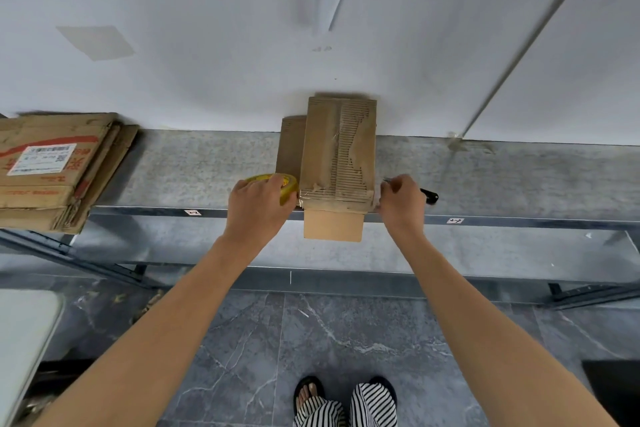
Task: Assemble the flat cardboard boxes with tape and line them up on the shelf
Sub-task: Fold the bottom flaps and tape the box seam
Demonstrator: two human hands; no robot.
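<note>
My left hand [258, 206] grips the yellow tape roll [281, 184] from above, fingers [277, 180] curled over its rim. It is held hard against the left near corner of the box [337, 152]. The box lies lengthwise in the middle of the shelf [207, 166], far end against the white wall. Its near end reaches past the shelf's front edge, where a paler flap [332, 226] hangs down. The top face is torn so the ribbed core shows, and clear tape glints across the near end. My right hand [401, 199] sits at the box's right near corner, its fingers curled round a tool [430, 196]. The tool's black handle sticks out to the right and a thin metal tip shows above my knuckles; whether it is a knife or scissors I cannot tell. A flat brown panel [290, 144] lies just beside the box's left side. A stack of flat boxes [52, 170] sits well apart at the shelf's left end, overhanging the front edge.
</note>
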